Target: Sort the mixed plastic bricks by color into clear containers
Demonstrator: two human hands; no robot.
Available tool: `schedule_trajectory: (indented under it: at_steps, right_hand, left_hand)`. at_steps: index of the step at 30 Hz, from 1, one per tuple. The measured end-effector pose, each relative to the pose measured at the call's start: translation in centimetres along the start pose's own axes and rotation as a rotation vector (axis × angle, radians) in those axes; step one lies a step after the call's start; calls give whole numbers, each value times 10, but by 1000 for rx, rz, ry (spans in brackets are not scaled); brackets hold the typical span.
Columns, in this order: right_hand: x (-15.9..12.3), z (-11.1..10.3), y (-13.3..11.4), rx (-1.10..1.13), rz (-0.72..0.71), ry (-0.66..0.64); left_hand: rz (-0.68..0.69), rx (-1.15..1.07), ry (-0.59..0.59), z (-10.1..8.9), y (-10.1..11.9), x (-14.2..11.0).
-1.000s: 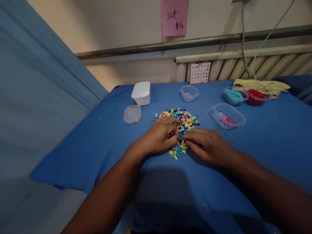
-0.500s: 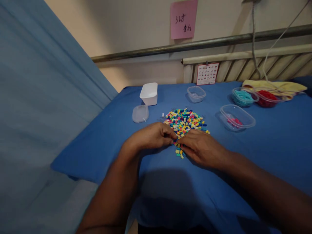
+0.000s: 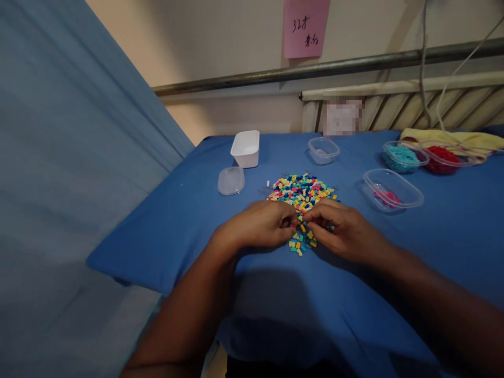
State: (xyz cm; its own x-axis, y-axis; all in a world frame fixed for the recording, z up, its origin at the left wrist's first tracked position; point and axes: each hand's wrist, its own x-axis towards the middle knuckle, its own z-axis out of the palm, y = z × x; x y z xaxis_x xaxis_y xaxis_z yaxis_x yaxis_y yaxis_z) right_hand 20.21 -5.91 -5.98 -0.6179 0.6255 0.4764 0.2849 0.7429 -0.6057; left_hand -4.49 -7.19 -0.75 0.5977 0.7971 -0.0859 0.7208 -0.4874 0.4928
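Observation:
A pile of small mixed-colour plastic bricks lies on the blue cloth, with a loose group of yellow and teal ones at its near side. My left hand is at the pile's near left, fingers curled together, and a bit of pink shows at the fingertips. Just across from it, my right hand has its thumb and fingers pinched low over the near right of the pile. Whatever sits in that pinch is too small to make out. The clear tub holding a few pink bricks stands to the right.
Behind the pile are a white container and a clear tub. A clear lid lies at the left. Tubs of teal pieces and red pieces stand back right beside a yellow cloth. A blue curtain hangs left.
The view has shifted slightly. My hands have drawn a little apart, lifting off the near bricks, and more of the loose yellow and teal ones show between them.

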Motion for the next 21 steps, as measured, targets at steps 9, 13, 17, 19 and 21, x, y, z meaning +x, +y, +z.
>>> schedule_trajectory:
  at_steps: [9, 13, 17, 19, 21]
  right_hand:
    - [2, -7, -1, -13, -21, 184]
    - [2, -8, 1, -47, -15, 193]
    - [1, -11, 4, -31, 50, 232]
    - [0, -12, 7, -9, 97, 262]
    - [-1, -12, 9, 9, 131, 285]
  left_hand:
    - [-64, -725, 187, 15, 12, 21]
    - [-54, -755, 163, 14, 10, 21]
    - [-38, -495, 278, -2, -7, 10]
    - [-47, -315, 289, -9, -15, 4]
    - [-34, -152, 198, -11, -20, 1]
